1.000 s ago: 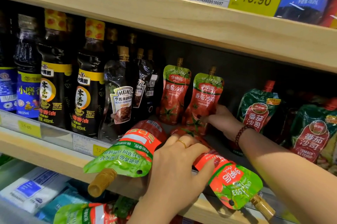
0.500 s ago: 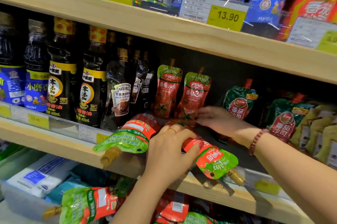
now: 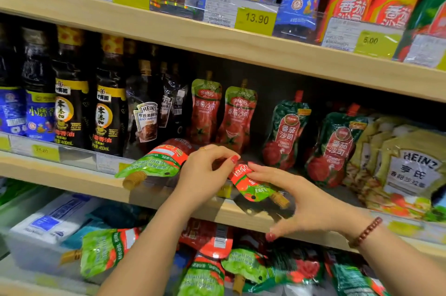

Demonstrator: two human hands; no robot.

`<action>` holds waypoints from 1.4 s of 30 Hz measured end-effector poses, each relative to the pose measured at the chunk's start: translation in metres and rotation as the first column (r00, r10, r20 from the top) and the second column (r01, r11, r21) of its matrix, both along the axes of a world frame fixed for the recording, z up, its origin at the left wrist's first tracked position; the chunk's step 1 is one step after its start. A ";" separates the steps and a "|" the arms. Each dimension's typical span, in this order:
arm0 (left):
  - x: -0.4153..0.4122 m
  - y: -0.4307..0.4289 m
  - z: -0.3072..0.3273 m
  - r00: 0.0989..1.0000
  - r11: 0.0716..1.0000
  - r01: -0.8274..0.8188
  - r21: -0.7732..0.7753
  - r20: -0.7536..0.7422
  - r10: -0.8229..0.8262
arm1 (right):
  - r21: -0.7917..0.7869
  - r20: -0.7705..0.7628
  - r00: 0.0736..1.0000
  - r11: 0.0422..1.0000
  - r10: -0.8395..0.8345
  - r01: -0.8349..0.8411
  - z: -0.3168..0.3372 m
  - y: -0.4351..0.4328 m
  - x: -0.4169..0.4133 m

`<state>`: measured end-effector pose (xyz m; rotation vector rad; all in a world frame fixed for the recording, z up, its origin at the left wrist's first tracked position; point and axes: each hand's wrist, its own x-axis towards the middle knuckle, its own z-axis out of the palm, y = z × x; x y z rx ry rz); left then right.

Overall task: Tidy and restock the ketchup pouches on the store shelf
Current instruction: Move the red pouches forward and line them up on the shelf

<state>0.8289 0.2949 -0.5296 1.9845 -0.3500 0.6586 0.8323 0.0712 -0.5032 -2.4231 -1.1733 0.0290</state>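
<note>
- Ketchup pouch point(image 3: 251, 184): a soft, glossy foil pack in red and green with a tan screw spout. It lies tilted over the front edge of the pale wooden shelf point(image 3: 72, 172), spout pointing down and to the right, between the two hands.
- Left hand point(image 3: 205, 172): fingers curled, thumb and forefinger pinching the red bottom end of that pack. A thin ring sits on one finger.
- Right hand point(image 3: 296, 196): fingers fairly straight, laid across the green end near the spout, thumb hanging below the shelf edge, not gripping. A bracelet point(image 3: 366, 230) of round brown beads circles the wrist.
- Second pouch point(image 3: 159, 160): same kind, flat on its side just left of the left hand, spout jutting past the shelf edge.
- Upright pouches point(image 3: 205, 107): two, side by side behind the hands, crinkled and shiny.
- Dark green pouches point(image 3: 284, 131): red-capped, standing to the right, with pale yellow dressing packs point(image 3: 410, 163) beyond.
- Dark bottles point(image 3: 106, 102): tall, yellow-labelled, at the left.
- Heaped pouches point(image 3: 205, 269): loose on the lower shelf.
</note>
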 end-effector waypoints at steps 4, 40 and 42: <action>-0.006 -0.001 0.007 0.998 0.996 0.069 -0.049 0.009 -0.069 | 0.117 0.216 0.976 0.993 -0.036 0.010 -0.005 0.004 -0.001; 0.008 -0.013 -0.003 0.995 0.995 -0.100 0.030 -0.007 0.100 | 0.520 -0.432 0.874 0.731 -0.221 0.442 0.009 0.029 0.049; 0.007 -0.016 -0.007 0.992 0.992 -0.127 -0.014 0.014 0.127 | 0.557 -0.405 0.856 0.657 -0.321 0.509 0.008 0.030 0.051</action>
